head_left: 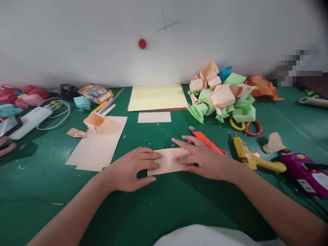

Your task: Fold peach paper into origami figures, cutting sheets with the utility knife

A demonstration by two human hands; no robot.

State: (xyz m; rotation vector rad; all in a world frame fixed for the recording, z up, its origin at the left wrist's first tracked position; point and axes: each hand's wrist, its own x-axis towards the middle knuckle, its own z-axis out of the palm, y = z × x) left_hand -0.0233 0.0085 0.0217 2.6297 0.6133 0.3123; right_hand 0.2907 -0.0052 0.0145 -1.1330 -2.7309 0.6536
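A small peach paper strip [167, 160] lies flat on the green table [159, 208] right in front of me. My left hand [132, 167] rests on its left end, fingers stretched across the paper and thumb at the lower edge. My right hand [202, 159] presses the right end with its fingers laid flat and spread. Both hands hold the strip down against the table.
An orange utility knife [208, 142] lies just behind my right hand, beside a yellow glue gun [252, 158]. Peach sheets [98, 145], a small white slip [154, 117], a yellow sheet [157, 97], a heap of folded paper pieces [221, 95], scissors [246, 126] and a purple device [306, 172] surround the spot.
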